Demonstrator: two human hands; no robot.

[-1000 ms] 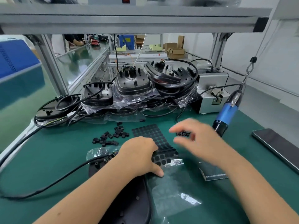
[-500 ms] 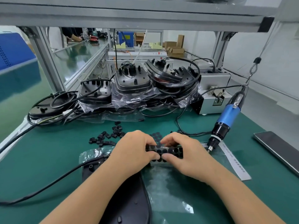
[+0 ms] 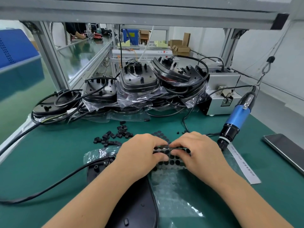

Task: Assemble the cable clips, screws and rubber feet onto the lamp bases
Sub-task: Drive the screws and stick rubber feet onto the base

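Both our hands, left (image 3: 141,155) and right (image 3: 197,150), pinching the feet sheet (image 3: 171,159), lamp base (image 3: 131,206) beneath, clips (image 3: 113,137) scattered on the worktop (image 3: 49,162)

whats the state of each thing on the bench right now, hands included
left hand: pinching the sheet
right hand: pinching the sheet
sheet of round black rubber feet: folded up between both hands
black lamp base nearest the person: flat, underside up
blue electric screwdriver: hanging, unheld
small black cable clips: loose on mat
dark smartphone: flat, screen off
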